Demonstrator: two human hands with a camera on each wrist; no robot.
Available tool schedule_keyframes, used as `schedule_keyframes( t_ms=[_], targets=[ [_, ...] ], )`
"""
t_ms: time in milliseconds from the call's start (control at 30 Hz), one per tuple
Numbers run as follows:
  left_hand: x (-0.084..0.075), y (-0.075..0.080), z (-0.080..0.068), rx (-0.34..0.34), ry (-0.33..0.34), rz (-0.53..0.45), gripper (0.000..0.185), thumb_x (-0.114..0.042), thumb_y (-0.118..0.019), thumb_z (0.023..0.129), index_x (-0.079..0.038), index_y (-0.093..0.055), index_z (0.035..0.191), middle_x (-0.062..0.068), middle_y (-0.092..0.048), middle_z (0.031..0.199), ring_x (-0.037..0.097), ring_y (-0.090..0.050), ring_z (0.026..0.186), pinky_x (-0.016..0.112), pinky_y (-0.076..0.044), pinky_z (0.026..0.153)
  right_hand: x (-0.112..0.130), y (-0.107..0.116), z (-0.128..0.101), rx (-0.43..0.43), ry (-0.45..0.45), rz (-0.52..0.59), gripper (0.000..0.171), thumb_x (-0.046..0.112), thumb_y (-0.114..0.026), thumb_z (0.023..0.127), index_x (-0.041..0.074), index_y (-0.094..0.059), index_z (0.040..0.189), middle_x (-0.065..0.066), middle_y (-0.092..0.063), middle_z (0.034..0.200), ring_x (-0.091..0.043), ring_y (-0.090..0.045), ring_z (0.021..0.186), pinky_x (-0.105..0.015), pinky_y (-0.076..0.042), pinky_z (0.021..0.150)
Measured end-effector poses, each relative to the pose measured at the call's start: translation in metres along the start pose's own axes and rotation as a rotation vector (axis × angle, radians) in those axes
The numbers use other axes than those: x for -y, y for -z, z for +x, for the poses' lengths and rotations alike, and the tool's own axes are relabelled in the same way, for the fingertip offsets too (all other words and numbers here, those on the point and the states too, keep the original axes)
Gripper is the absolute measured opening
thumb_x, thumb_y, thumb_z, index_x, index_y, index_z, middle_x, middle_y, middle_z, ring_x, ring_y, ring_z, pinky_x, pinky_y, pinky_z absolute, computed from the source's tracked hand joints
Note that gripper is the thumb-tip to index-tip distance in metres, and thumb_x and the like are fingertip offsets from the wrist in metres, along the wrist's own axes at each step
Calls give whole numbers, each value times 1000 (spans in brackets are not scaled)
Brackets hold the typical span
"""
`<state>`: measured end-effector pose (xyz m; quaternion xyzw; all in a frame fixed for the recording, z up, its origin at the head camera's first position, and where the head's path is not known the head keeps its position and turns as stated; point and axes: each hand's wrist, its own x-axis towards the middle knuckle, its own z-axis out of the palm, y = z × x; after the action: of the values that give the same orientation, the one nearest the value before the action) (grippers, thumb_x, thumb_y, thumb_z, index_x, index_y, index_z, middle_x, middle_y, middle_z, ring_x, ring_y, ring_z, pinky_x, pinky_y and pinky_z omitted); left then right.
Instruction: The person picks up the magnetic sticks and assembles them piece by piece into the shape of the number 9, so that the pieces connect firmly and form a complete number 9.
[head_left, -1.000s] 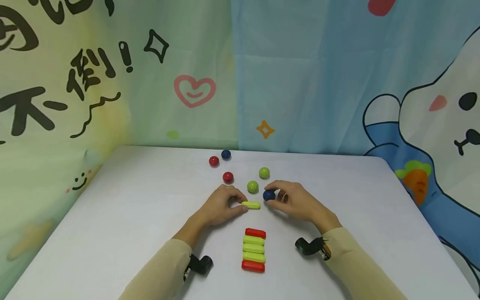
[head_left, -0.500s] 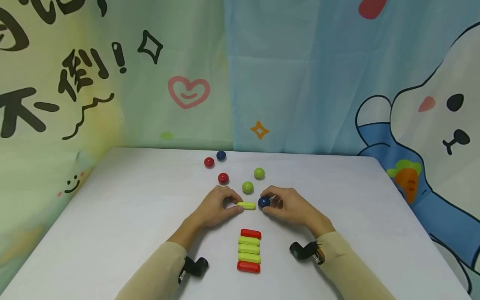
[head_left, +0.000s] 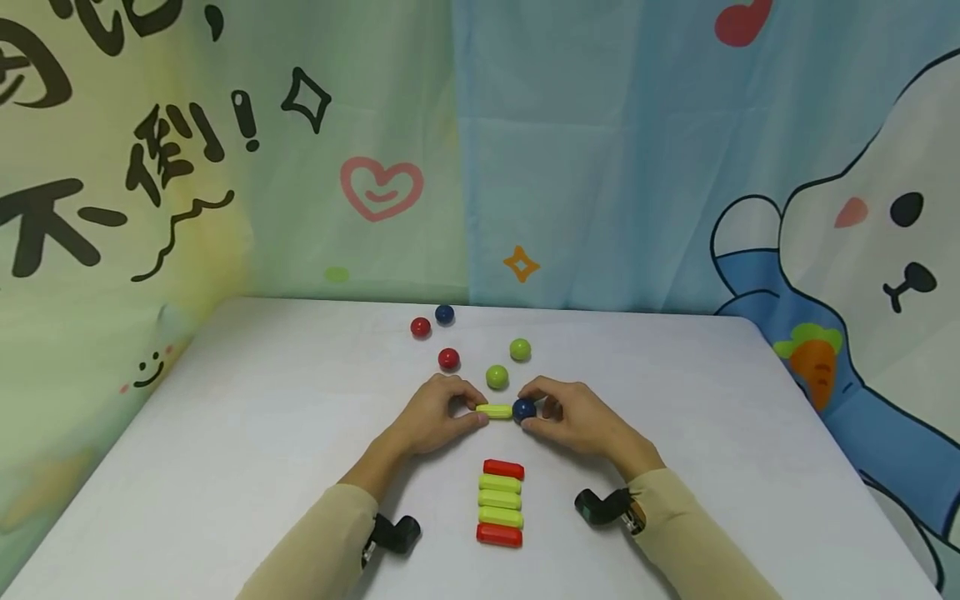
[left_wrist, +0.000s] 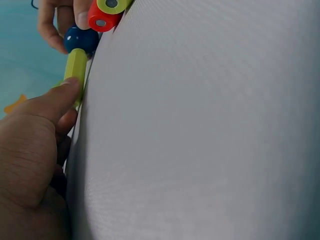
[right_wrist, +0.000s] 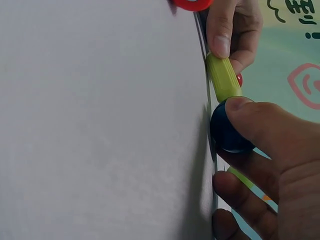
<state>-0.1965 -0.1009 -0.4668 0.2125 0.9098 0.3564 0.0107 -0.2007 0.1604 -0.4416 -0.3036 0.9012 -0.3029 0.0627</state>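
Broadly, the white bench (head_left: 247, 467) carries everything, with the yellow-green bar (head_left: 494, 411) near its middle as the landmark. Just nearer the person than that bar lies a tidy row of five bars (head_left: 501, 503), red at both ends and yellow-green between, all untouched. Beyond the bar sit five loose balls (head_left: 497, 377): two green, two red, one blue. The left hand (head_left: 435, 415) pinches the bar's left end against the bench. The right hand (head_left: 573, 414) pinches the dark blue ball (head_left: 523, 408) and holds it touching the bar's right end. By my judgement one ball and one bar are joined, while the row and loose balls remain unused
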Motion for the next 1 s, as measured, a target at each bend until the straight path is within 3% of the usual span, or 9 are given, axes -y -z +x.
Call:
schedule_keyframes(
  t_ms=[233, 500, 767, 1000],
  targets=[
    [-2, -2, 2, -4, -3, -7, 16, -36, -72, 83, -31, -68, 97, -20, -57, 85, 6, -47, 92, 30, -41, 87, -8, -5, -5, -56, 30, 77, 40, 30, -70, 85, 22, -60, 123, 12, -59, 101, -14, -53, 83, -30, -46, 71],
    [-4, -5, 6, -11, -19, -16, 17, -36, -72, 83, -30, -68, 98, -20, -57, 84, 6, -47, 90, 29, -41, 86, -18, -14, -12, -104, -36, 149, 39, 36, -69, 86, 27, -59, 122, 15, -56, 103, -12, -52, 84, -28, -44, 72],
    [-7, -4, 6, -4, -18, -37, 19, -35, -70, 84, -27, -68, 101, -19, -58, 85, 7, -48, 91, 31, -41, 88, -18, -12, -15, -119, -53, 156, 38, 34, -70, 85, 28, -59, 121, 12, -57, 96, -12, -52, 81, -28, -44, 70],
    [-3, -1, 0, -42, 14, -41, 17, -35, -68, 85, -27, -68, 101, -21, -58, 83, 6, -49, 91, 30, -42, 88, -22, -11, -9, -114, -37, 168, 40, 32, -71, 85, 25, -59, 122, 9, -59, 94, -12, -54, 80, -27, -46, 69]
  ],
)
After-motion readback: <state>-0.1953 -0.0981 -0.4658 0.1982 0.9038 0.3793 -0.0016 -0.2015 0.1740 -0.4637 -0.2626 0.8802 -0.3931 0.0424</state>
